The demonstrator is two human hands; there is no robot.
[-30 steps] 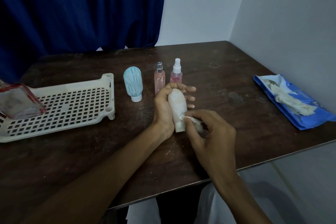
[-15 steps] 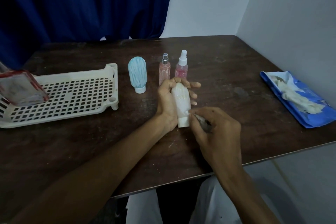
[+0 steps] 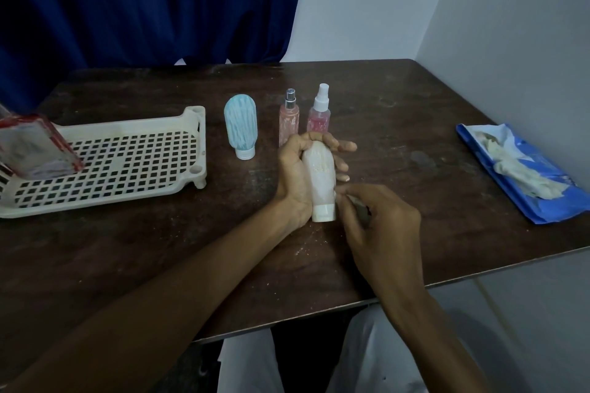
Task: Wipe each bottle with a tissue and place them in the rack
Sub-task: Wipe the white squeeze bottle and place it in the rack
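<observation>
1. Cream plastic, cap toward the person: the bottle [image 3: 320, 179] lies in the left hand [image 3: 295, 175], just in front of the two pink sprays [image 3: 289, 118] and held over the worktop [image 3: 399, 112].
2. That hand is wrapped around the bottle's body, fingers curled over its far side.
3. Beside the bottle's cap, the right hand [image 3: 380, 223] pinches a small wad of tissue [image 3: 359, 206]; most of the wad is hidden by the fingers.
4. Wiping looks like the step in hand, now at the cap end.
5. Next, I judge, the bottle needs turning so the unwiped side meets the tissue, then carrying left of itself to the rack [image 3: 105, 166].
6. Its body looks pale, slightly translucent and ribbed, with a whiter cap.
7. Left of the bottle stands a blue bottle [image 3: 240, 124] on its cap, not yet racked; one red-edged item [image 3: 32, 147] already leans in the rack.
8. Right of the bottle, well apart, lies a blue tissue pack [image 3: 523, 169].
</observation>
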